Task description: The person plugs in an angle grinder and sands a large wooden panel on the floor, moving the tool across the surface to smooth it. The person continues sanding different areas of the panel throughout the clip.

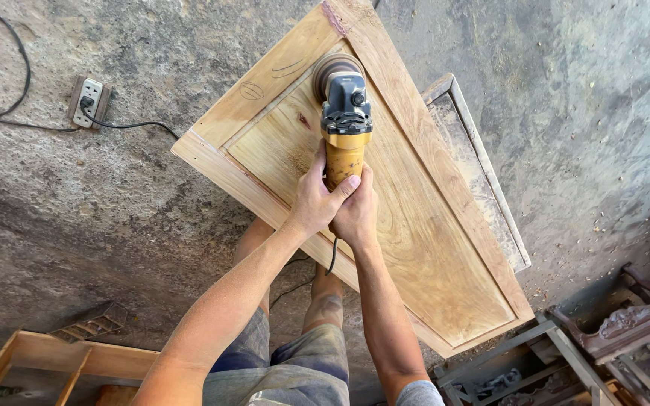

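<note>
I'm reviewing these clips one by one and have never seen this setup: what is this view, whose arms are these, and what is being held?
The single picture comes from a camera worn on a person's head, looking down at their own arms. Both the left hand and the right hand grip the yellow body of a power sander, whose round disc rests on a framed wooden door panel. The panel lies across a stand above a concrete floor. A power strip lies on the floor at upper left.
</note>
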